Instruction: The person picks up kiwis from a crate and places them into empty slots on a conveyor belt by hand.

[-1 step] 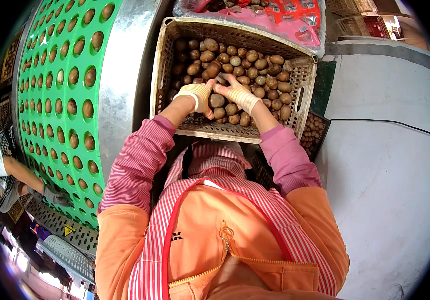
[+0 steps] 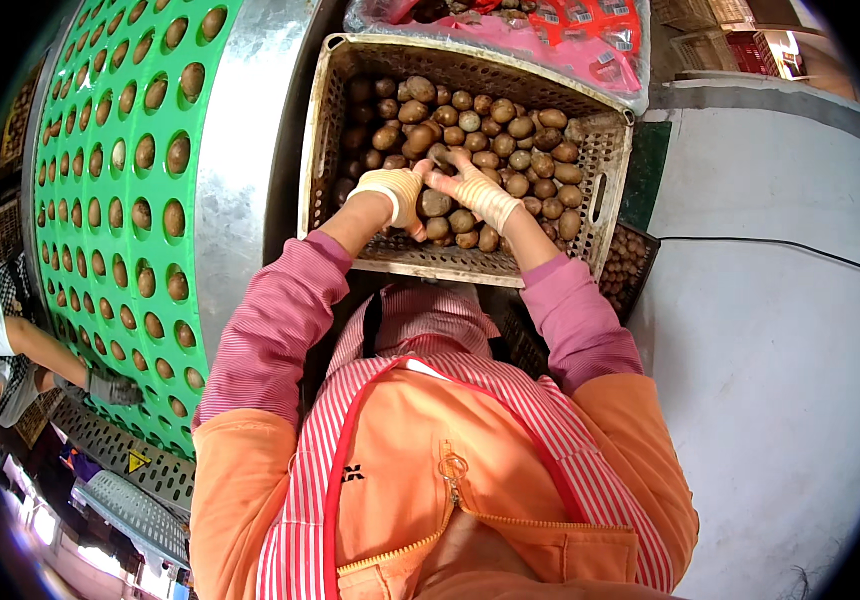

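A cream plastic crate [image 2: 470, 50] with perforated walls holds many brown, roundish, egg-sized things [image 2: 552, 118]. Both my hands are down in it at the near middle, in cream ribbed gloves with bare fingertips. My left hand [image 2: 397, 195] is curled over the pile, its fingers mostly hidden from above. Against it, my right hand [image 2: 477, 188] has its thumb and fingers drawn in around a dark spot that I cannot make out. The fingertips of the two hands meet. Close below them lies a larger greyish-brown round thing [image 2: 435, 203].
To the left rises a green panel [image 2: 130, 270] with oval holes, many filled with brown things, edged by a metal strip [image 2: 250, 140]. A co-worker's grey-gloved hand [image 2: 115, 388] touches its lower edge. Red and pink packaging [image 2: 590, 60] lies behind the crate. A white surface [image 2: 770, 320] stretches right.
The green panel's holes sit very slightly further left in the picture. My hands keep almost the same place in the crate.
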`<action>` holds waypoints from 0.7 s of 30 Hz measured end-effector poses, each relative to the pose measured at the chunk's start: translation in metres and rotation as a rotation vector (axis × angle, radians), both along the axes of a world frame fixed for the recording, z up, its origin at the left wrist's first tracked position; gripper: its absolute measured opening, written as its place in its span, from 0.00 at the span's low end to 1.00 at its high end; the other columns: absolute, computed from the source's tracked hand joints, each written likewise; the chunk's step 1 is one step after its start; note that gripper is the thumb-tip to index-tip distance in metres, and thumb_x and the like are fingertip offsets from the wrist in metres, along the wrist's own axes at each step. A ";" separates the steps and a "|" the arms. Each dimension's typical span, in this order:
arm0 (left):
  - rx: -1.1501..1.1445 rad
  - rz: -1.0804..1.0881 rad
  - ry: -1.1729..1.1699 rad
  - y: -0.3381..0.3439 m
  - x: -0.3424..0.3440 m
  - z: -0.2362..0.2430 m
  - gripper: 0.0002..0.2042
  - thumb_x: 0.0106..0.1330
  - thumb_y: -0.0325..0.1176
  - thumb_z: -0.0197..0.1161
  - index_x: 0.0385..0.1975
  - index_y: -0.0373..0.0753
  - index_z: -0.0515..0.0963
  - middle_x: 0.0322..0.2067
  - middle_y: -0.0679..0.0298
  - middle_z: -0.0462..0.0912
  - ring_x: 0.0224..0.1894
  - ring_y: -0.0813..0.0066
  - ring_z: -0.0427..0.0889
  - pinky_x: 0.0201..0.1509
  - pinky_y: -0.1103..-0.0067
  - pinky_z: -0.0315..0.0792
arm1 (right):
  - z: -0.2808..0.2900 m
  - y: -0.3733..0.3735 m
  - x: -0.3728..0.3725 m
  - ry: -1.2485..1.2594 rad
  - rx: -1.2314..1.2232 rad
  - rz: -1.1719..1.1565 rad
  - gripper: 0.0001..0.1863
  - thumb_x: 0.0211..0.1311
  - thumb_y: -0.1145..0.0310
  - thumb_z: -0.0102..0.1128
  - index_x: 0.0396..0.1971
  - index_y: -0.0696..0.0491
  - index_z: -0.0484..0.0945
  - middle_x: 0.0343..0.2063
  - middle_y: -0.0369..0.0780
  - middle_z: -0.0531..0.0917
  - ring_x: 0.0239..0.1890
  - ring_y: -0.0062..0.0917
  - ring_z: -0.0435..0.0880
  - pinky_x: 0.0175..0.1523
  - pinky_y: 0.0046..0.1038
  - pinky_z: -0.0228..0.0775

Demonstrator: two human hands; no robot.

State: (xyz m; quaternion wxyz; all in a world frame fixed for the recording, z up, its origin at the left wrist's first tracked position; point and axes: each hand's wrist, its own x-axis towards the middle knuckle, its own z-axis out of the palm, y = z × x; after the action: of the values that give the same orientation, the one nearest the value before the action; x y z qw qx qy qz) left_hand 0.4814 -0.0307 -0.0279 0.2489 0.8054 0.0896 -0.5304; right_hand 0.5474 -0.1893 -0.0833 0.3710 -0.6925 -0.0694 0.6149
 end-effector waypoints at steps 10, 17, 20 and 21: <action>-0.195 0.183 -0.112 0.009 -0.047 -0.048 0.69 0.32 0.51 0.85 0.75 0.48 0.39 0.70 0.44 0.52 0.70 0.45 0.59 0.68 0.60 0.65 | -0.010 -0.016 -0.028 0.245 0.140 -0.215 0.55 0.56 0.42 0.67 0.75 0.47 0.45 0.73 0.48 0.54 0.75 0.37 0.48 0.74 0.41 0.47; -0.218 0.436 -0.210 0.005 -0.062 -0.033 0.66 0.35 0.50 0.84 0.74 0.48 0.44 0.66 0.40 0.58 0.69 0.43 0.61 0.67 0.60 0.64 | 0.030 -0.004 -0.029 0.467 0.092 -0.401 0.47 0.63 0.48 0.62 0.75 0.38 0.44 0.73 0.44 0.51 0.73 0.40 0.54 0.66 0.48 0.62; -0.274 0.596 -0.271 0.008 -0.072 -0.036 0.60 0.36 0.50 0.83 0.73 0.47 0.52 0.64 0.41 0.61 0.67 0.44 0.63 0.67 0.62 0.64 | 0.028 0.000 -0.031 0.685 0.037 -0.557 0.36 0.62 0.46 0.62 0.66 0.47 0.64 0.62 0.42 0.72 0.60 0.35 0.76 0.59 0.45 0.73; -0.328 0.680 -0.304 0.011 -0.076 -0.037 0.58 0.37 0.49 0.83 0.71 0.45 0.56 0.64 0.41 0.62 0.66 0.45 0.65 0.67 0.63 0.64 | 0.036 0.007 -0.035 0.725 0.055 -0.642 0.32 0.62 0.45 0.63 0.60 0.48 0.70 0.54 0.40 0.78 0.53 0.32 0.81 0.57 0.44 0.76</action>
State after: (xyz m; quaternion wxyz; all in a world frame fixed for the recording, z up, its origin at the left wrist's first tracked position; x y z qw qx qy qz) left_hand 0.4057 -0.0201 -0.0654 0.5456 0.7488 0.2270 -0.3001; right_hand 0.5119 -0.1827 -0.0469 0.5604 -0.4101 0.2653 0.6688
